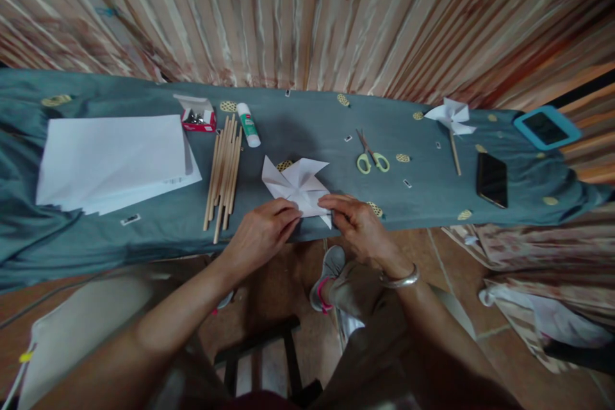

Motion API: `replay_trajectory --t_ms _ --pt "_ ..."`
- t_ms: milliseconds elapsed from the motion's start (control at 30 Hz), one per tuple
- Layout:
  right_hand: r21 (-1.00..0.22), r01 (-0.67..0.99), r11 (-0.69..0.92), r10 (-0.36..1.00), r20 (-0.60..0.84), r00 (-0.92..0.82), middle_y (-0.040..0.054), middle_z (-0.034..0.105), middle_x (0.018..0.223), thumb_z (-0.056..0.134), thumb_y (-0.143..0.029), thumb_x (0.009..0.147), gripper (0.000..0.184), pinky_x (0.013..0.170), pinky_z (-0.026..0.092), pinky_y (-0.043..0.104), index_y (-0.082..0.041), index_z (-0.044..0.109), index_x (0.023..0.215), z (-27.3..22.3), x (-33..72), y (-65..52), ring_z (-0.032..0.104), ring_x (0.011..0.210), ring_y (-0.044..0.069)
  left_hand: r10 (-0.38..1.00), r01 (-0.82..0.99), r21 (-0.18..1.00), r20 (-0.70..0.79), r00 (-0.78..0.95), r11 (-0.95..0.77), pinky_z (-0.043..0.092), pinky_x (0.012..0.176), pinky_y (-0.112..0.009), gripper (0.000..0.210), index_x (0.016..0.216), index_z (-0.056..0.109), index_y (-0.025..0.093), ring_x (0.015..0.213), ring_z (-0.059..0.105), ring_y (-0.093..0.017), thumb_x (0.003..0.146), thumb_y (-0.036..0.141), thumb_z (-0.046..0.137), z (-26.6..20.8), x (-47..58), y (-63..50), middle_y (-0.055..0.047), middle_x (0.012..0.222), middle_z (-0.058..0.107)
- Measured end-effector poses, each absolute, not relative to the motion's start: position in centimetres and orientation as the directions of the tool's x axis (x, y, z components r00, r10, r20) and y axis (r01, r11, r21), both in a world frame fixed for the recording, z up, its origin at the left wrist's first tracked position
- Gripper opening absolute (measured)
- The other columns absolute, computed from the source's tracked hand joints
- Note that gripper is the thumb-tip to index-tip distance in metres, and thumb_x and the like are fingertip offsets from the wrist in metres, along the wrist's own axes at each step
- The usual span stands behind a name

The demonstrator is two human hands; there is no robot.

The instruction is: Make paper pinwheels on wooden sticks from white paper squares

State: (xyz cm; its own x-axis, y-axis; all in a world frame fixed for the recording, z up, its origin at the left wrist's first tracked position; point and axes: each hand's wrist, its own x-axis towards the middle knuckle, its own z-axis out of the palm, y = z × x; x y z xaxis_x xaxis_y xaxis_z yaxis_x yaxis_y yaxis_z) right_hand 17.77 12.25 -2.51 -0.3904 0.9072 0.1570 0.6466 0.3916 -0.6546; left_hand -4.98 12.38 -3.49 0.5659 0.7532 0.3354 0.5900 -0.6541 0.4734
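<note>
A white paper pinwheel (302, 184) with folded blades lies at the near edge of the cloth-covered table, between my hands. My left hand (263, 229) pinches its lower left edge between thumb and fingers. On the other side, my right hand (356, 223) has its fingertips closed on the paper's right blade. Left of the pinwheel lies a bundle of wooden sticks (223, 173). A glue stick (248, 125) lies just beyond them. Scissors (369, 154) with light green handles rest to the right, blades slightly apart.
At the left is a stack of white paper (115, 157), with an open red box (198, 115) of small metal pieces beside it. Toward the right lie a finished-looking pinwheel on a stick (451, 118), a dark phone (492, 180) and a blue-framed device (546, 127). Curtains (298, 19) hang behind the table.
</note>
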Motion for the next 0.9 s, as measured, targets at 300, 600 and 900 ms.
replay_trajectory --t_ms 300,600,900 --pt "-0.766 0.565 0.305 0.947 0.183 -0.263 0.0036 0.073 0.1 0.062 -0.022 0.085 0.015 0.088 0.053 0.037 -0.026 0.072 0.096 -2.2 16.2 12.7 0.066 0.097 0.019 0.759 0.6 0.468 0.335 0.558 -0.648 0.057 0.08 -0.031 0.019 0.098 0.069 0.016 0.088 0.069 -0.018 0.092 0.019 0.051 -3.4 -5.1 12.4 -0.008 0.098 0.071" --pt "-0.697 0.626 0.349 0.937 0.266 -0.227 0.0059 0.063 0.123 0.065 -0.025 0.085 0.008 0.099 0.047 0.044 -0.025 0.073 0.086 -1.8 15.5 13.2 0.057 0.116 0.023 0.767 0.601 0.482 0.324 0.553 -0.637 0.056 0.081 -0.031 0.019 0.103 0.065 0.016 0.089 0.068 -0.018 0.093 0.02 0.05 -3.2 -5.1 12.4 -0.007 0.101 0.07" --pt "-0.603 0.709 0.366 0.929 0.28 -0.241 0.0064 0.047 0.142 0.06 -0.027 0.087 0.011 0.105 0.042 0.049 -0.023 0.07 0.088 -2.6 14.3 13.7 0.045 0.129 0.027 0.746 0.616 0.423 0.333 0.577 -0.665 0.057 0.081 -0.029 0.037 0.132 0.046 0.019 0.093 0.066 -0.016 0.095 0.016 0.045 -3.4 -5.3 11.7 -0.007 0.11 0.066"
